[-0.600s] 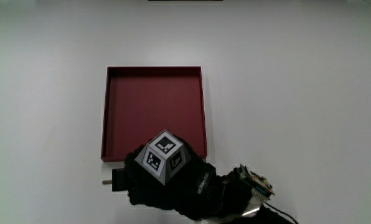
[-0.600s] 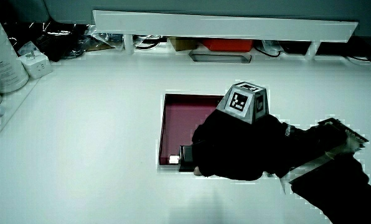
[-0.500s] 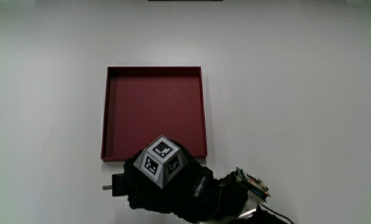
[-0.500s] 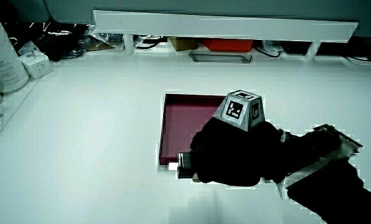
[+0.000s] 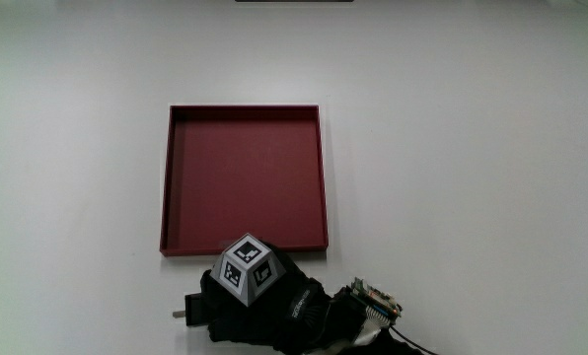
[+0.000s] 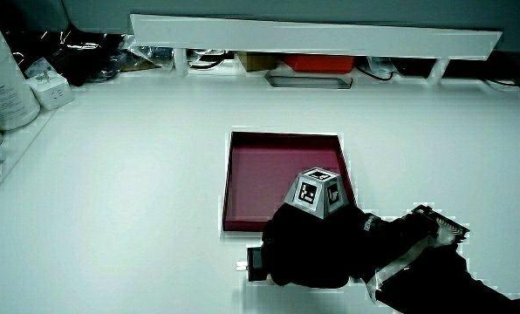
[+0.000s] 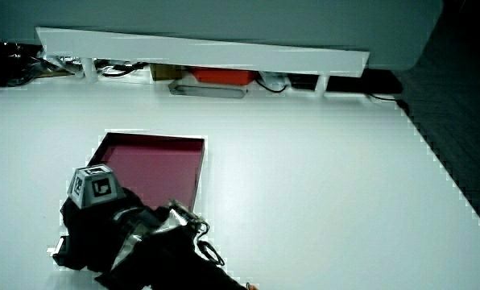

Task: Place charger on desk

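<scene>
Your hand [image 5: 259,311] was clenched around the charger [image 5: 189,309], apparently carrying it toward bare table [image 5: 472,148], at about six o'clock from the red tray [image 5: 245,177] and nearer you. The main view showed its metal prongs; a side view [image 6: 253,262] showed it off the tray, though whether it touched the table wasn't clear.

Overhead main view; side views toward partition [image 6: 312,35], sharing tray [image 5: 176,177].
</scene>
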Motion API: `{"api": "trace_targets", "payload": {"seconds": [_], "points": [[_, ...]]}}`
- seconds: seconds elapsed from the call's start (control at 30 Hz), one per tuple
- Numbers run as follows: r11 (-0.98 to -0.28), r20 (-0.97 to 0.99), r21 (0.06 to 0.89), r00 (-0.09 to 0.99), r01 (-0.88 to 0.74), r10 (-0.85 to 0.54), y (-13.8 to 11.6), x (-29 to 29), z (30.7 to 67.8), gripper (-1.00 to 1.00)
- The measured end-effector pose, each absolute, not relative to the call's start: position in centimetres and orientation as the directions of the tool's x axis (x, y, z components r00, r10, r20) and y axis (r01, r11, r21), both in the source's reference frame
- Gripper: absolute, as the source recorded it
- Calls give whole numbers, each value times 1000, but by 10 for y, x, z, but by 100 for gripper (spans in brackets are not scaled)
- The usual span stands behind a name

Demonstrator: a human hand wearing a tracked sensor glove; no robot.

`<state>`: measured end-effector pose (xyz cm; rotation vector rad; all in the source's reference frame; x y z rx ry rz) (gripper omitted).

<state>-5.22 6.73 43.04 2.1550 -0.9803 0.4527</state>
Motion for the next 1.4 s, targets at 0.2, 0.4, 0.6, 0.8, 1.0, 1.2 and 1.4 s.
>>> {"api": "trace_targets", "payload": {"seconds": [0.2, 0.4, 0.6, 0.8, 1.0, 1.2, 1.4], "points": [[-447, 573, 493, 665, -746, -478, 68, -52, 449, 0], [-440, 570, 505, 669, -743, -477, 70, -53, 456, 0], [-450, 569, 509, 679, -734, -464, 70, -51, 460, 0], [-466, 562, 505, 687, -726, -461, 70, -50, 461, -24], [-441, 592, 510, 673, -739, -443, 71, -47, 464, -48], [-427, 651, 479, 637, -767, -414, 62, -36, 445, -72], [-443, 680, 436, 609, -783, -407, 48, -15, 424, -96]]}}
